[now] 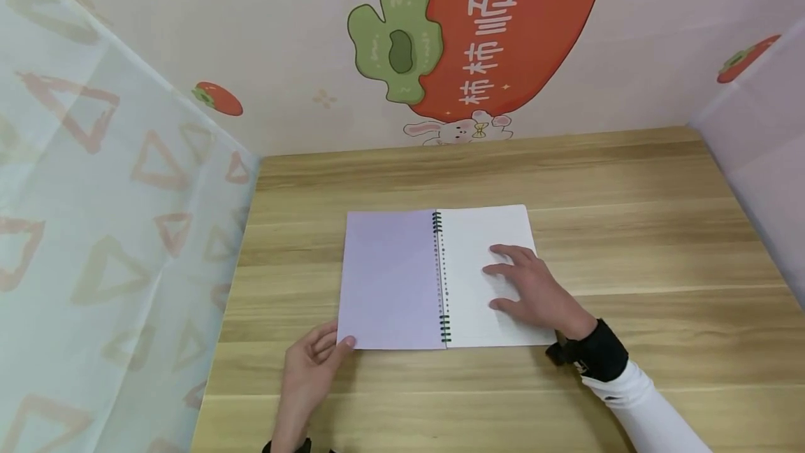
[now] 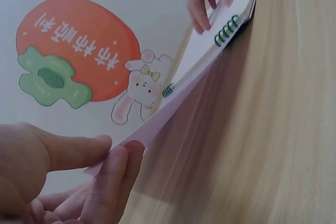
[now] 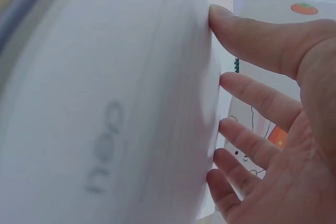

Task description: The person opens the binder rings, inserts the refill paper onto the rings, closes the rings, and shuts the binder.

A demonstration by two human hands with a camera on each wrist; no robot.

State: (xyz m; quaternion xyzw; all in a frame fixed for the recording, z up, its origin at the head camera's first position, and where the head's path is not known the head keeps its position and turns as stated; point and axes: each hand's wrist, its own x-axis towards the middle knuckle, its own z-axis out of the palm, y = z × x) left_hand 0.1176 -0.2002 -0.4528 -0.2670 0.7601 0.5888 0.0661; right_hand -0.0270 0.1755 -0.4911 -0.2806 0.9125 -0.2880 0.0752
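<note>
A spiral notebook lies open on the wooden table, its lilac cover (image 1: 391, 278) to the left and its white page (image 1: 472, 243) to the right. Green wire rings (image 1: 445, 327) show at both ends of the spine. My left hand (image 1: 314, 362) pinches the cover's lower left corner between thumb and fingers; in the left wrist view the cover (image 2: 157, 121) slants up off the table. Spread out over the right page is my right hand (image 1: 531, 289), its fingertips (image 3: 226, 80) right at the paper. Faint grey lettering shows on the page (image 3: 157, 103) in the right wrist view.
The wood-grain table (image 1: 660, 264) extends around the notebook. Behind it stands a pale wall with a large printed persimmon (image 1: 534, 26) and a rabbit drawing (image 1: 462, 131). A sheet with triangle prints (image 1: 126, 229) hangs at the left, and a plain pale one (image 1: 755, 138) at the right.
</note>
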